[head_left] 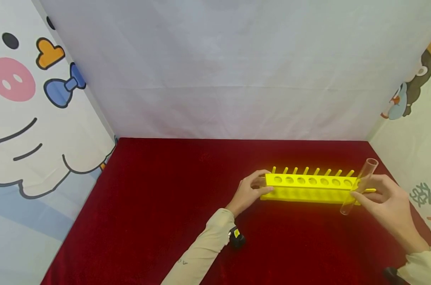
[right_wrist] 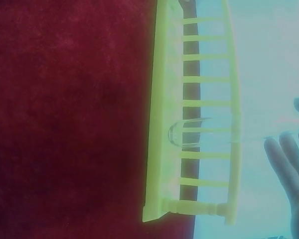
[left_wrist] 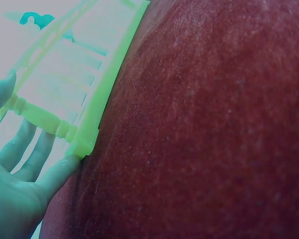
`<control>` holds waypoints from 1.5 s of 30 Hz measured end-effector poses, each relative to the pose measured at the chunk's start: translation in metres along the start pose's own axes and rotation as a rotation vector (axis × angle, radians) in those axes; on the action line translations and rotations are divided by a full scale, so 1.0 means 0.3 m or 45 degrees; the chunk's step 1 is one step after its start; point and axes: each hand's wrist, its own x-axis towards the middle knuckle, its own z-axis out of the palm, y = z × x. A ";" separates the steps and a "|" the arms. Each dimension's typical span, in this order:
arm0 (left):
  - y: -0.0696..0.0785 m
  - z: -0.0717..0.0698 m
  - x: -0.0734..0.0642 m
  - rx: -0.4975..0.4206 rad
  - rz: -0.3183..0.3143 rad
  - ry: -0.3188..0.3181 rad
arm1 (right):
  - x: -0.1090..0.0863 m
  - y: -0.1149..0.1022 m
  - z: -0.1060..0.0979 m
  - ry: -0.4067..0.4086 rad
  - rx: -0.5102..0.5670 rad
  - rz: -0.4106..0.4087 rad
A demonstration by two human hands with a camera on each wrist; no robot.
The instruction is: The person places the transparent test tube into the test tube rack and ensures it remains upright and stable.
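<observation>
A bright yellow test tube rack stands on the red cloth, with a row of round holes along its top and upright pegs behind them. My left hand grips its left end, thumb in front and fingers behind. In the left wrist view, fingers touch the rack's end post and base. My right hand pinches a clear test tube between thumb and fingers. The tube tilts, open end up and to the right, and overlaps the rack's right end. Its rounded bottom shows before the rack's bars in the right wrist view.
Dark red cloth covers the table. A white curtain hangs behind its far edge. Panels with cartoon figures stand at the left and right. A small black device sits by my left wrist.
</observation>
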 end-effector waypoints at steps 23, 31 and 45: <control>0.003 -0.002 -0.005 -0.010 -0.004 -0.003 | 0.027 0.000 -0.031 0.063 -0.082 -0.001; 0.001 -0.002 -0.004 0.002 -0.006 -0.006 | 0.034 -0.005 -0.036 0.077 -0.078 -0.023; -0.004 -0.001 -0.002 0.013 -0.016 -0.006 | 0.051 0.004 -0.055 0.105 -0.049 -0.021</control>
